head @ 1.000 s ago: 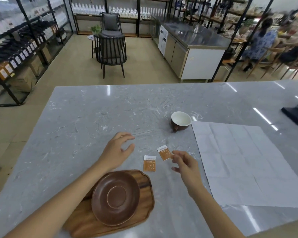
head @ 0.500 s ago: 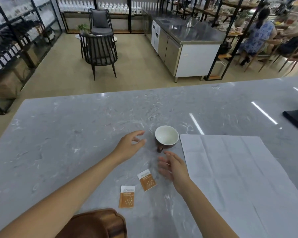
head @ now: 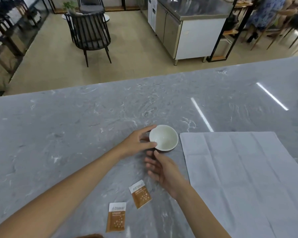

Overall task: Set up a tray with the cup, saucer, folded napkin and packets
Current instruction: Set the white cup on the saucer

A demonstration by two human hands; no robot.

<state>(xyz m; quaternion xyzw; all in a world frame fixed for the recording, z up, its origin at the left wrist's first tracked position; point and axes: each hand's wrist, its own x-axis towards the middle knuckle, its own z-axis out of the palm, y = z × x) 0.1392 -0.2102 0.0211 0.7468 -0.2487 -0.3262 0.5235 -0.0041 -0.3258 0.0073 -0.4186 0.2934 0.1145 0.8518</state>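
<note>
Left hand [head: 136,145] grips cup [head: 163,137]; right hand [head: 163,170], seemingly relaxed, just below.

From my headset feed I see only my two arms. Both forearms are bare from the bottom edge of the view up to the wrists, with no sleeve showing on either. My left hand [head: 136,146] and my right hand [head: 163,170] wear no glove, ring, watch or band that I can make out. The fingernails look short and plain, though the view is soft.
</note>
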